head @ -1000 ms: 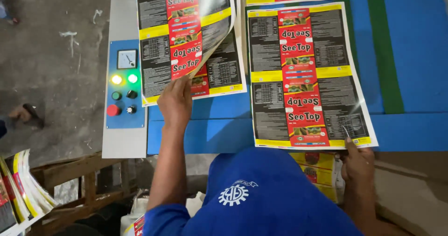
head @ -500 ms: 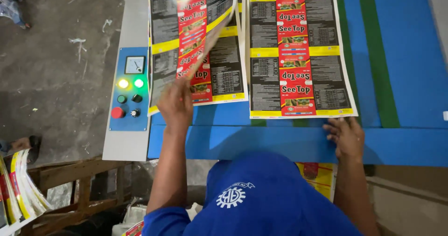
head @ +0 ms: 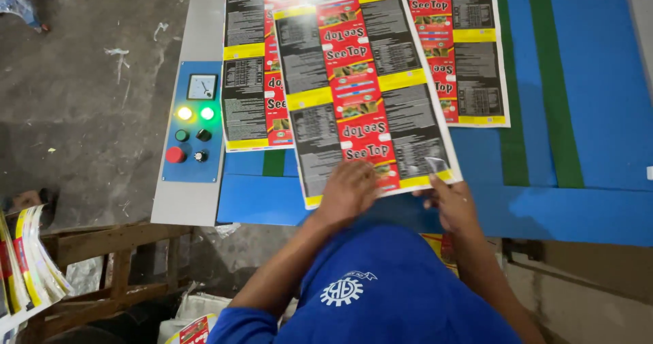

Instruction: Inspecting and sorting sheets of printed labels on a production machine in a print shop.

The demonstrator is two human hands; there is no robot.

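Printed sheet (head: 364, 92): glossy, thin, rectangular, black text panels with yellow bands and a red centre strip; lying tilted across the blue table (head: 598, 99), near edge just short of the table's front lip, overlapping two like sheets beneath.

Left hand (head: 348, 193): palm down, fingers spread flat on the sheet's near edge, pressing rather than gripping.

Right hand (head: 452, 204): at the sheet's near right corner, fingers curled; thumb and forefinger seemingly pinching the corner, where a small shiny flap (head: 436, 164) turns up. Exact grip hard to make out.

Left-hand sheet (head: 255, 72): same print, flat, partly covered; top cut off by the frame.

Right-hand sheet (head: 469, 51): same print, flat, left part covered, top cut off.

Table surface: smooth blue with two green bands (head: 541, 78) running away from the viewer; wide bare stretch to the right of the sheets, narrow blue margin along the front.

Control panel (head: 192, 123): blue plate on a grey metal ledge left of the table; small dial, two lit lamps, dark knobs, one red button.

Wooden frame (head: 115, 255): rough timber, below the ledge, partly hidden.

Sheet stack (head: 30, 262): curled printed sheets at lower left, cut off by the frame.

Floor (head: 81, 78): grey concrete, scattered scraps.

Blue shirt (head: 381, 289): white emblem, hiding the table's front underside.
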